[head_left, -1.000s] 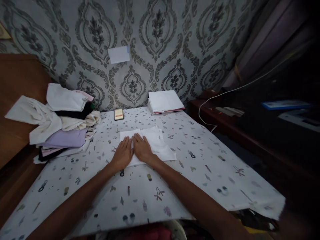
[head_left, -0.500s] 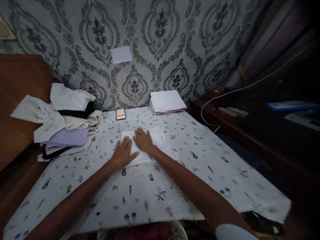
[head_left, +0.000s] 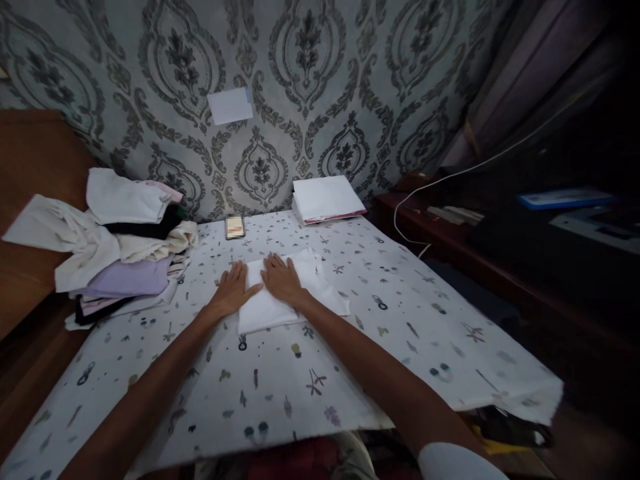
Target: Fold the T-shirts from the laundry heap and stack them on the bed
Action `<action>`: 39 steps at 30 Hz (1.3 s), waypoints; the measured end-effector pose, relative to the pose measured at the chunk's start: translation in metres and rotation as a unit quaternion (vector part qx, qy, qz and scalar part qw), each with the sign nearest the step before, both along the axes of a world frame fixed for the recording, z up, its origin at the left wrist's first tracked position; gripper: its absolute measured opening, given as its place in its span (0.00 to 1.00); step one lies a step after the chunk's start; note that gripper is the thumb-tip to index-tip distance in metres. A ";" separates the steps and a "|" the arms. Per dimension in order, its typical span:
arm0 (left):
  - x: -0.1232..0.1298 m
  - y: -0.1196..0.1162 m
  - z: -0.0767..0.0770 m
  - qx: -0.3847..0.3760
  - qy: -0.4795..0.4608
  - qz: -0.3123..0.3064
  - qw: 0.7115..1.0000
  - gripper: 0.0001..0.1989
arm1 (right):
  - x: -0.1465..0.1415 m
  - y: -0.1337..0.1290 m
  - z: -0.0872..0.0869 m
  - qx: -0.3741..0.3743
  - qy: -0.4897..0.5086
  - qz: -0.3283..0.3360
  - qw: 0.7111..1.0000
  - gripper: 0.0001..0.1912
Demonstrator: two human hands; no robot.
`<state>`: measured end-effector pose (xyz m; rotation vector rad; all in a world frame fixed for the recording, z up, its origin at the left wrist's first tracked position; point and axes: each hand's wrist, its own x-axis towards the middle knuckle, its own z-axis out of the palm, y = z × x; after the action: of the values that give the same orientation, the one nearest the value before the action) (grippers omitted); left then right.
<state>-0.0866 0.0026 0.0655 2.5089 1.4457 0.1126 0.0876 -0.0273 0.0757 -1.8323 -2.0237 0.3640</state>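
A partly folded white cloth garment (head_left: 265, 311) lies flat near the middle of the table, its thinner edge spreading out to the right. My left hand (head_left: 233, 288) rests at the garment's left edge, fingers stretched out and the thumb reaching over the cloth. On top of the fabric lies my right hand (head_left: 283, 280), palm down with its fingers extended. Neither hand grips anything. Which kind of garment it is cannot be made out.
The table bears a white patterned cloth (head_left: 280, 393). To the left stands a pile of clothes (head_left: 125, 260). A phone (head_left: 235, 227) and a stack of folded white cloth (head_left: 329, 198) lie at the back by the wall. A white cable (head_left: 400, 213) hangs at the right.
My left hand has slid left and slightly up to the garment's edge, uncovering its lower left corner. My right hand stays on the fabric. The whole view has shifted a little.
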 end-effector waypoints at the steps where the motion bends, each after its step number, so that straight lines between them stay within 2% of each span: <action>1: -0.003 -0.007 -0.003 -0.003 -0.029 0.002 1.000 0.46 | 0.000 0.000 0.000 0.004 0.005 -0.001 1.000 0.26; 4: -0.012 -0.026 -0.010 -0.023 -0.165 0.030 0.986 0.48 | 0.000 -0.002 0.002 0.016 0.013 -0.007 1.000 0.25; 6: -0.015 -0.033 -0.010 -0.063 -0.293 0.081 0.951 0.46 | 0.001 -0.004 0.003 0.024 0.012 -0.017 0.999 0.24; 8: -0.014 -0.035 -0.003 -0.133 -0.419 0.162 0.883 0.40 | 0.001 -0.006 0.003 0.039 0.022 -0.032 0.998 0.24; 10: -0.012 -0.034 0.008 -0.211 -0.504 0.238 0.803 0.35 | 0.001 -0.009 0.001 0.067 0.092 -0.047 0.992 0.24; 11: -0.012 -0.034 0.015 -0.248 -0.526 0.262 0.770 0.33 | 0.000 -0.011 -0.001 0.082 0.140 -0.053 0.985 0.24; 13: -0.011 -0.036 0.028 -0.312 -0.535 0.275 0.736 0.29 | 0.000 -0.017 -0.004 0.105 0.223 -0.058 0.967 0.24; 15: -0.009 -0.038 0.040 -0.355 -0.524 0.273 0.725 0.25 | 0.002 -0.023 -0.007 0.116 0.300 -0.065 0.945 0.23; 16: -0.007 -0.040 0.045 -0.361 -0.525 0.270 0.721 0.24 | 0.004 -0.026 -0.008 0.116 0.352 -0.072 0.926 0.22; 17: -0.004 -0.042 0.051 -0.355 -0.533 0.269 0.719 0.24 | 0.006 -0.029 -0.008 0.109 0.423 -0.082 0.896 0.21; 20: 0.014 -0.046 0.068 -0.308 -0.564 0.253 0.723 0.25 | 0.021 -0.037 -0.005 0.046 0.639 -0.117 0.759 0.17; 22: 0.033 -0.048 0.080 -0.285 -0.569 0.224 0.738 0.25 | 0.035 -0.043 0.001 -0.011 0.725 -0.141 0.674 0.16; 23: 0.045 -0.049 0.085 -0.280 -0.568 0.202 0.747 0.25 | 0.043 -0.046 0.004 -0.034 0.750 -0.153 0.643 0.16; 25: 0.071 -0.051 0.091 -0.282 -0.565 0.149 0.761 0.28 | 0.061 -0.053 0.010 -0.066 0.775 -0.169 0.605 0.20; 27: 0.096 -0.054 0.089 -0.302 -0.562 0.090 0.765 0.31 | 0.078 -0.061 0.014 -0.085 0.778 -0.164 0.600 0.26; 28: 0.106 -0.055 0.085 -0.314 -0.559 0.061 0.765 0.33 | 0.086 -0.064 0.015 -0.095 0.769 -0.157 0.612 0.29; 30: 0.118 -0.057 0.074 -0.320 -0.547 0.012 0.774 0.32 | 0.097 -0.070 0.013 -0.117 0.733 -0.131 0.657 0.31; 31: 0.120 -0.057 0.067 -0.306 -0.536 -0.007 0.787 0.30 | 0.101 -0.071 0.011 -0.124 0.714 -0.116 0.679 0.30; 32: 0.120 -0.056 0.061 -0.278 -0.522 -0.021 0.806 0.26 | 0.104 -0.072 0.009 -0.125 0.700 -0.102 0.695 0.27; 34: 0.114 -0.052 0.051 -0.189 -0.480 -0.040 0.856 0.19 | 0.107 -0.072 0.004 -0.106 0.696 -0.089 0.704 0.23; 36: 0.107 -0.050 0.045 -0.090 -0.427 -0.054 0.898 0.15 | 0.108 -0.069 0.001 -0.073 0.708 -0.095 0.696 0.28; 39: 0.104 -0.055 0.040 0.011 -0.353 -0.101 0.930 0.16 | 0.113 -0.062 0.001 -0.040 0.698 -0.106 0.707 0.35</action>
<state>0.0169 -0.0519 0.1057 2.2402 0.8857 0.8902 0.2007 -0.0898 0.0770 -1.0438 -0.6892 1.2745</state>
